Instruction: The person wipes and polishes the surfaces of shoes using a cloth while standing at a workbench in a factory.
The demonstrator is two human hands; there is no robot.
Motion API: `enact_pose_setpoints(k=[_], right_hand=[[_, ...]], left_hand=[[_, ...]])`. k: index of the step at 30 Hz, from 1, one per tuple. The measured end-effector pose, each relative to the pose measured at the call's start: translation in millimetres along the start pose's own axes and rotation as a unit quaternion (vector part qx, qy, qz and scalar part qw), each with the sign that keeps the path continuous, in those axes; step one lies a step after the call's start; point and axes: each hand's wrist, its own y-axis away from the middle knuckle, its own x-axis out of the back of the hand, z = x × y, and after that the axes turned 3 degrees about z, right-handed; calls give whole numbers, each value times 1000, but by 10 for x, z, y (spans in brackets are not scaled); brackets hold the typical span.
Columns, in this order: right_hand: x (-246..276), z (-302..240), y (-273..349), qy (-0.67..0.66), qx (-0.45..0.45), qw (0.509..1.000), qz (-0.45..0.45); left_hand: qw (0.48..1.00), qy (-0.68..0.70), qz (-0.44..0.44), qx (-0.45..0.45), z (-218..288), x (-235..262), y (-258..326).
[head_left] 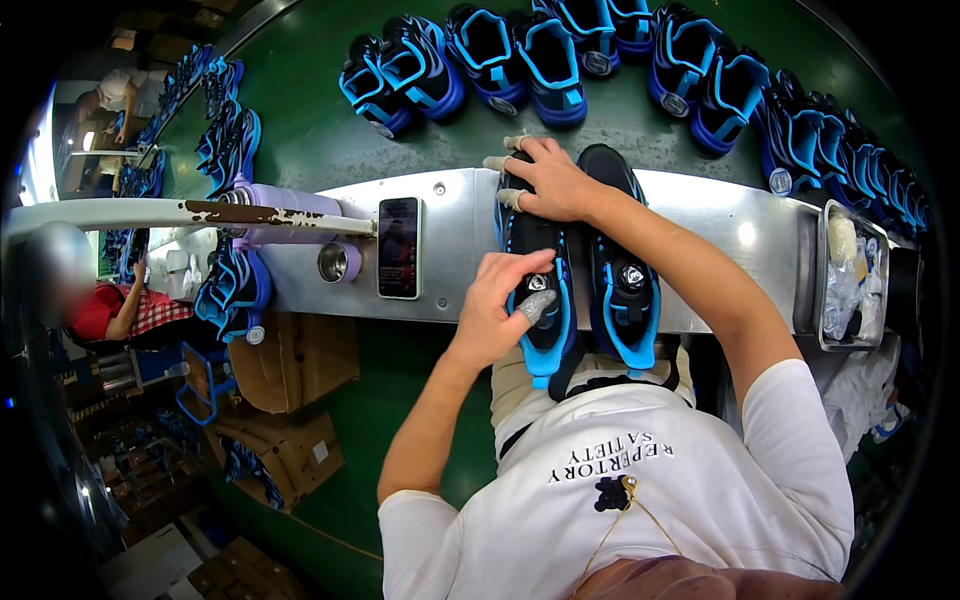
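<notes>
A black shoe with bright blue trim (556, 345) lies at the edge of the metal bench, its toe pointing away from me. My left hand (492, 308) is closed about the round lace dial (537, 284) on its tongue, index finger above and thumb below. The thumb wears a grey finger cover. Across the toe of that shoe lies my right hand (552, 182), fingers stretched and spread, with pale covers on several fingertips. Its palm hides part of the toe. Beside it on the right rests the matching shoe (612, 215), its dial facing up, touched by neither hand.
More black and blue shoes (548, 70) line the green table beyond the bench. To the left are a phone (399, 248), a purple bottle (290, 205), its cup (340, 262) and a chipped white bar (150, 214). A metal tray (830, 330) holds bagged items at right. Another person (110, 310) sits far left.
</notes>
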Motion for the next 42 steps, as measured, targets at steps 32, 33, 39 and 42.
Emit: enact_pose_setpoints(k=[32, 33, 39, 42], right_hand=[[133, 97, 159, -3, 6, 1000, 12], [133, 99, 163, 3, 8, 1000, 16], [138, 82, 157, -16, 10, 1000, 10], [186, 90, 165, -25, 13, 1000, 9]], left_hand=[[997, 27, -19, -65, -57, -144, -20], [993, 38, -86, -73, -42, -79, -81], [984, 39, -163, -57, 36, 73, -129], [992, -112, -20, -60, 281, 6, 177]])
